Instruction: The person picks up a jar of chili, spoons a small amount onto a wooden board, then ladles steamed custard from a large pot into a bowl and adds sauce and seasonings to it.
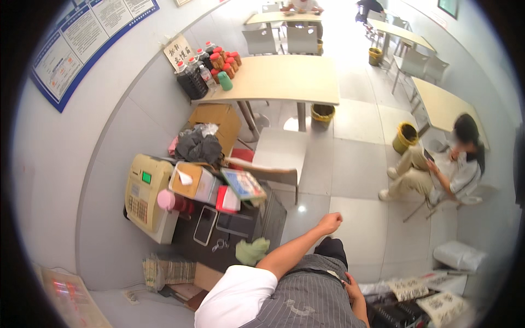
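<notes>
My left hand point(331, 223) is held out in front of my body over the tiled floor, its fingers curled into a loose fist. Nothing shows in it. My right hand point(353, 288) hangs low at my right hip, against the edge of my dark striped apron point(306, 298); its fingers are partly hidden there. To the left of my left arm is a dark counter point(188, 254). On it lie a white-framed phone point(205, 225), a bunch of keys point(221, 244) and a crumpled green cloth point(252, 251).
A cash register point(145, 191), pink-lidded bottle point(168, 200) and boxes crowd the counter. Beyond stand a chair point(280, 150) and a table point(284, 76) with bottles and red-lidded jars. A seated person point(445, 164) holds a phone at right. Bins point(404, 138) stand on the floor.
</notes>
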Available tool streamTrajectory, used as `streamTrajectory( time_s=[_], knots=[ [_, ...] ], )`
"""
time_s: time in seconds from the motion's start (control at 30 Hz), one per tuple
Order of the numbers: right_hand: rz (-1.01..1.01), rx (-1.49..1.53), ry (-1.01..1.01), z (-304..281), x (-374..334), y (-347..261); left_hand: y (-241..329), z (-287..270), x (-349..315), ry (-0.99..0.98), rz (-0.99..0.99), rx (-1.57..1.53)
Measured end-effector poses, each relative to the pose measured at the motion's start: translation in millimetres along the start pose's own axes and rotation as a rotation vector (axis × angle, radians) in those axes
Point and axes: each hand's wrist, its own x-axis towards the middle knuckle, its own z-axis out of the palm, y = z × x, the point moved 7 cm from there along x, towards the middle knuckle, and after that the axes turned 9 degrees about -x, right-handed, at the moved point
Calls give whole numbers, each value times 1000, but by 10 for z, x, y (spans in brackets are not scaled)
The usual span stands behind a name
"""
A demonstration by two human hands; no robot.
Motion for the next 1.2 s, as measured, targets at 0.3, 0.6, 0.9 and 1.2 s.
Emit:
streamTrajectory(
  time_s=[0.3, 0.6, 0.9, 1.2],
  knots=[
    [-163, -765, 303, -1529, 3222, -3007, -367, -1949, 2201, 612, -179, -142],
    [-844, -1014, 111, -42, 5307, -8220, -74, -5281, 2667, 1179, -140, 78],
    [-379, -1566, 38, 1288, 6746, -9759, -165, -8455, 4469, 1103, -104, 512],
    [-242, -1551, -5, 1518, 7208, -10047, 706, -10459, 4639, 1569, -299, 1254]
  ],
)
